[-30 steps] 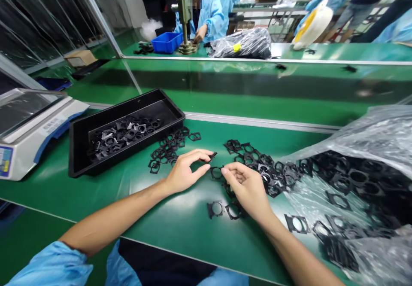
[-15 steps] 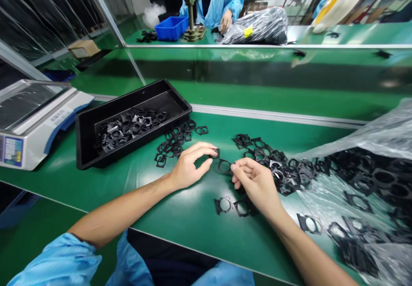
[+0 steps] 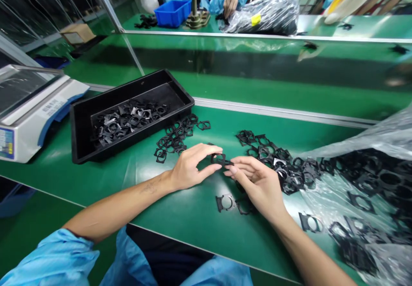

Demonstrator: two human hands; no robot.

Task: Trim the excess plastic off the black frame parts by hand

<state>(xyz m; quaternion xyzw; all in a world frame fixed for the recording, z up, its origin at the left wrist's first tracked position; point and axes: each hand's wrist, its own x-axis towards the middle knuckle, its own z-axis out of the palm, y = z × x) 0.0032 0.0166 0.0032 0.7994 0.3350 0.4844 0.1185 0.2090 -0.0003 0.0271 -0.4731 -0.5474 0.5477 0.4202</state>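
A small black plastic part with a round opening (image 3: 222, 157) is held up between my two hands. My left hand (image 3: 189, 168) has its thumb and index finger curled around the part's left side. At its right end, my right hand (image 3: 259, 183) pinches with thumb and fingers. Whether the hands share one part or hold two overlapping ones, I cannot tell. Under my right hand lie more flat black parts, one a loose ring plate (image 3: 220, 203). A pile of the same parts (image 3: 286, 170) stretches out to the right of it.
A black tray (image 3: 128, 150) with many such parts stands at the left, a loose group (image 3: 174, 138) beside it. Further left is a white scale (image 3: 41, 110). Clear plastic (image 3: 322, 196) with parts lies at the right. Behind the divider, a co-worker's hand (image 3: 231, 2) rests near a wrapped bag (image 3: 273, 15).
My right hand has brought its black part left and up to my left fingers, where parts were apart before. My left hand stays nearly in place. The view has shifted slightly.
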